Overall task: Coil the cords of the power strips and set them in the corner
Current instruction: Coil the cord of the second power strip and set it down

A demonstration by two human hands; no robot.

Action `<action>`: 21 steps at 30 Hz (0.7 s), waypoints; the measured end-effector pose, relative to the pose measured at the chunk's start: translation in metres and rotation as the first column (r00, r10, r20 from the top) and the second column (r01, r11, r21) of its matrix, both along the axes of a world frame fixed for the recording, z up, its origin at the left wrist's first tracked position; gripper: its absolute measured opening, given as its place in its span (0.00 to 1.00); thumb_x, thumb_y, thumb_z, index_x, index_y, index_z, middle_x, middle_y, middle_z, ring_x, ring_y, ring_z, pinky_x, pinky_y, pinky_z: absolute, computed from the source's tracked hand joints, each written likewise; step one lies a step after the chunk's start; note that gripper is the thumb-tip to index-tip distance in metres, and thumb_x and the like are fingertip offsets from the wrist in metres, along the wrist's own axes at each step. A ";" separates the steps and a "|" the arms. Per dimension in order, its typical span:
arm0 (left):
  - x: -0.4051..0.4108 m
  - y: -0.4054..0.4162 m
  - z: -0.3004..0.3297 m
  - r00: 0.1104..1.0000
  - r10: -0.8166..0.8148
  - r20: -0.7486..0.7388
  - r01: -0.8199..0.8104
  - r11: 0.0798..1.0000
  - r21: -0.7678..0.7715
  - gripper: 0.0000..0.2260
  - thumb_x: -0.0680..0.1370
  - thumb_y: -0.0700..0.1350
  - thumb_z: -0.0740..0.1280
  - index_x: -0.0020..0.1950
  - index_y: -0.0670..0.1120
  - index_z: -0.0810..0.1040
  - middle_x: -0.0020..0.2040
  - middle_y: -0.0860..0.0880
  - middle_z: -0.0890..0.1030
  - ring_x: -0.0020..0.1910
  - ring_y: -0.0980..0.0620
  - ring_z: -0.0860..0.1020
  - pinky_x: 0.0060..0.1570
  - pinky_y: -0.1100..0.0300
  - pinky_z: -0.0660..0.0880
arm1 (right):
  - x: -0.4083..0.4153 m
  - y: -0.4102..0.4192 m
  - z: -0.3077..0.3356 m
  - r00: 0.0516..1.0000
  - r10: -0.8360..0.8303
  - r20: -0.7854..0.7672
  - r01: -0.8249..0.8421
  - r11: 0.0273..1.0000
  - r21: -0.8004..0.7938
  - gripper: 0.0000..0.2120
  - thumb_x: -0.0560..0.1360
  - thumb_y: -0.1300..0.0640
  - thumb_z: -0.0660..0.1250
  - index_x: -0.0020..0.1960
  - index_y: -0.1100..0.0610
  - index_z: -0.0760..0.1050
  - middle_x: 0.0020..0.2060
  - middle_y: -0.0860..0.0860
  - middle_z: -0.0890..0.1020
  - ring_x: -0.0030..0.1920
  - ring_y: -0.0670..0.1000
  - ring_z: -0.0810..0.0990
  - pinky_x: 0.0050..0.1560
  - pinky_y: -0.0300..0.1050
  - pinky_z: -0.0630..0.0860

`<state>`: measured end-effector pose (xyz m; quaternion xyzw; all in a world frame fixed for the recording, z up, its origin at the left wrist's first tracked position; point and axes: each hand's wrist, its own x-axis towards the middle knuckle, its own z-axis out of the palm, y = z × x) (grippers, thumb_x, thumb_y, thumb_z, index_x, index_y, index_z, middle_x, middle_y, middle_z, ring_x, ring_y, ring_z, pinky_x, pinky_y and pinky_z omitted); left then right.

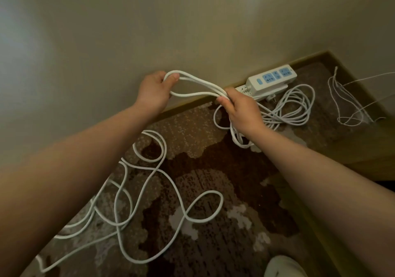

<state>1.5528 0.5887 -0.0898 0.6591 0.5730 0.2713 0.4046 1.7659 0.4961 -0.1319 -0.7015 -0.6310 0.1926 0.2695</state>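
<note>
The left hand [154, 88] and right hand [239, 105] each curl tightly around opposite ends of a few loops of thick white round power cord [198, 86], stretched between them above the patterned brown carpet [213, 159], its slack trailing below both forearms.

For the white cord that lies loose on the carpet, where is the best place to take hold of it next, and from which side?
Probably grip the loose cord at the strand nearest the loops held between left hand and right hand, coming from above: it lies flat on the carpet.
</note>
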 end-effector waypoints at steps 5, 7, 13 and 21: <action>-0.011 0.000 0.002 0.999 0.051 0.005 -0.050 0.991 -0.123 0.16 0.78 0.54 0.63 0.33 0.49 0.72 0.26 0.49 0.69 0.19 0.57 0.65 0.21 0.64 0.62 | -0.015 0.002 -0.009 0.940 -0.004 -0.341 -0.007 0.999 -0.032 0.09 0.82 0.50 0.60 0.48 0.54 0.74 0.30 0.49 0.75 0.31 0.51 0.76 0.33 0.51 0.73; -0.021 -0.001 0.006 0.998 0.064 0.015 -0.060 0.979 -0.195 0.15 0.79 0.53 0.62 0.35 0.48 0.73 0.26 0.48 0.69 0.17 0.59 0.64 0.18 0.68 0.61 | -0.021 0.006 -0.009 0.905 0.016 -0.424 -0.043 0.998 -0.054 0.09 0.82 0.50 0.61 0.47 0.54 0.75 0.31 0.48 0.73 0.30 0.47 0.72 0.33 0.48 0.70; -0.040 -0.020 0.031 0.989 0.101 0.107 -0.054 0.925 -0.376 0.12 0.82 0.47 0.57 0.43 0.45 0.74 0.29 0.47 0.69 0.18 0.60 0.62 0.19 0.70 0.59 | -0.026 0.012 0.002 0.890 0.065 -0.450 -0.129 0.985 -0.111 0.12 0.81 0.46 0.61 0.39 0.40 0.73 0.28 0.41 0.73 0.28 0.40 0.70 0.27 0.35 0.64; -0.034 -0.025 0.046 0.995 0.102 -0.005 -0.100 0.962 -0.252 0.13 0.82 0.48 0.58 0.43 0.44 0.77 0.27 0.48 0.71 0.17 0.61 0.66 0.20 0.68 0.62 | -0.033 0.017 0.029 0.923 0.026 -0.383 -0.106 0.976 -0.189 0.16 0.80 0.47 0.64 0.35 0.48 0.68 0.27 0.45 0.69 0.25 0.39 0.67 0.32 0.45 0.64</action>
